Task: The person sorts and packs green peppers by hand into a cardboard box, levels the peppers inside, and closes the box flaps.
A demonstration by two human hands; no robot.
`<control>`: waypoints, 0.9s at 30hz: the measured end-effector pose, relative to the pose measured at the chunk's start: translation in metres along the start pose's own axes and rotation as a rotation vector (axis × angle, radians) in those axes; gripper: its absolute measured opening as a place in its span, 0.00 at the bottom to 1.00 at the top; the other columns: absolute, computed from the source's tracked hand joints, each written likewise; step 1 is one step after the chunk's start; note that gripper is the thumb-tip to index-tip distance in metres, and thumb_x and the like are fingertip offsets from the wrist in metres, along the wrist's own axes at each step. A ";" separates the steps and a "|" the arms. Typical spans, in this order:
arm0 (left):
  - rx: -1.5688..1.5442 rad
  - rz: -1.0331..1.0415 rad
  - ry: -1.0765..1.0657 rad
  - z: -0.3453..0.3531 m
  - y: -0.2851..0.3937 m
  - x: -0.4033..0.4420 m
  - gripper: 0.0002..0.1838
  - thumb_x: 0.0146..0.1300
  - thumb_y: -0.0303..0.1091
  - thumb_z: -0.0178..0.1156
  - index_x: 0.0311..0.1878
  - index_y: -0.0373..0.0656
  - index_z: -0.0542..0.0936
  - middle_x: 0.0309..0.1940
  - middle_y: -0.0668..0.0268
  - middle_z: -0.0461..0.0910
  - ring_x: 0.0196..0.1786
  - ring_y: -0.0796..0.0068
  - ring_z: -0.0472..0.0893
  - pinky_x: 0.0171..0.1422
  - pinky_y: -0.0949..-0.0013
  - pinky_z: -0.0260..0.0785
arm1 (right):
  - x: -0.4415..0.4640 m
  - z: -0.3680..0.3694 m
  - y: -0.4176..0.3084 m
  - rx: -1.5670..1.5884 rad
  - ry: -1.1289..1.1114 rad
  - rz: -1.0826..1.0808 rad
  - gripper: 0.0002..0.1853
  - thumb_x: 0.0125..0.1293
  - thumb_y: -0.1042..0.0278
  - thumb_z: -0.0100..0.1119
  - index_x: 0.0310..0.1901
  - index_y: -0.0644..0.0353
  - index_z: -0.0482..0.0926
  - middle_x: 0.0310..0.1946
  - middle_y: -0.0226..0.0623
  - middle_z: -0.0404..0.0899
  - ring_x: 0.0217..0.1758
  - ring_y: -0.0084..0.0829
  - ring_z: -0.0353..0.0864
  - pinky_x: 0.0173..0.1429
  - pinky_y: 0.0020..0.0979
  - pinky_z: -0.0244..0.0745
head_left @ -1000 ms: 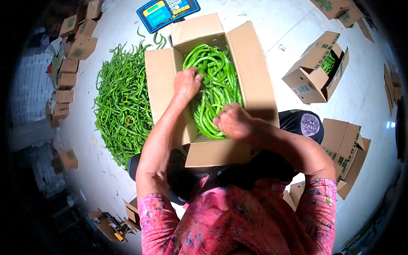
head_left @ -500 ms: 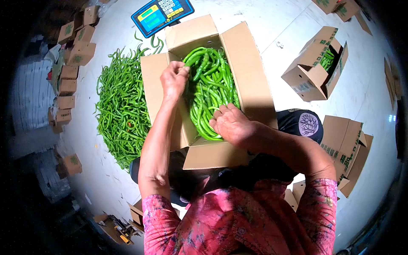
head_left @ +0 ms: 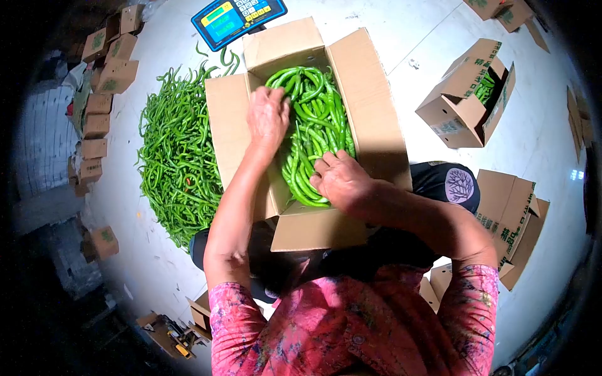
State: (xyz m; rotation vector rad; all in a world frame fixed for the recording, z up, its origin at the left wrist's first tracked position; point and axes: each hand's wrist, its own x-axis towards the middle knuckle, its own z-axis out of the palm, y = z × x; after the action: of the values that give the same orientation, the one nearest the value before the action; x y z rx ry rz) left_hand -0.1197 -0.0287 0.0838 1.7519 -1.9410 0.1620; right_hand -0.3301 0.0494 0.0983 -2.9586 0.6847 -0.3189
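Observation:
Long green chili peppers [head_left: 320, 116] fill an open cardboard box [head_left: 379, 119] in front of me, many lying lengthwise and some curving at the far end. My left hand [head_left: 269, 116] is inside the box along its left wall, fingers curled down onto the peppers there; its fingertips are partly hidden. Over the near right part of the box, my right hand [head_left: 342, 178] is closed, with bent fingers pressed on the peppers. Left of the box lies a big heap of loose green chili peppers [head_left: 179, 156] on the floor.
A blue-framed scale display [head_left: 232, 22] stands beyond the box. To the right are a partly open carton [head_left: 461, 103] with peppers inside and a flattened carton [head_left: 508, 219]. Small cartons [head_left: 116, 75] line the left side. My knee [head_left: 448, 185] touches the box area.
My left hand has moved slightly right and down, from the pepper at the far left corner to deeper inside the left wall. My right hand stays nearly still.

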 end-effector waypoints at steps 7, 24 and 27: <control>0.014 -0.077 -0.191 0.014 -0.009 -0.012 0.07 0.55 0.30 0.65 0.36 0.39 0.81 0.32 0.50 0.78 0.38 0.50 0.79 0.45 0.50 0.72 | 0.005 -0.006 0.009 0.038 -0.146 0.063 0.17 0.58 0.65 0.56 0.50 0.51 0.77 0.37 0.32 0.77 0.46 0.33 0.75 0.48 0.34 0.66; -0.691 -0.363 -0.486 -0.041 -0.061 0.039 0.14 0.72 0.33 0.54 0.54 0.37 0.80 0.43 0.70 0.82 0.46 0.78 0.78 0.53 0.71 0.71 | 0.011 -0.029 0.002 0.047 -0.457 0.030 0.21 0.63 0.65 0.53 0.58 0.53 0.75 0.42 0.35 0.80 0.47 0.35 0.78 0.51 0.36 0.68; -0.521 -0.213 -0.504 -0.038 -0.063 0.060 0.14 0.70 0.32 0.54 0.53 0.36 0.80 0.44 0.65 0.83 0.47 0.73 0.80 0.54 0.68 0.72 | 0.011 -0.027 0.001 0.078 -0.444 0.027 0.20 0.63 0.66 0.53 0.58 0.55 0.76 0.41 0.36 0.80 0.47 0.36 0.78 0.51 0.36 0.69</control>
State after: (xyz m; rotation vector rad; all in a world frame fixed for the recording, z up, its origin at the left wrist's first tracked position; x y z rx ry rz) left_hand -0.0500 -0.0764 0.1272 1.7127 -1.8585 -0.8579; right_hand -0.3267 0.0423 0.1261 -2.7920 0.6317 0.3003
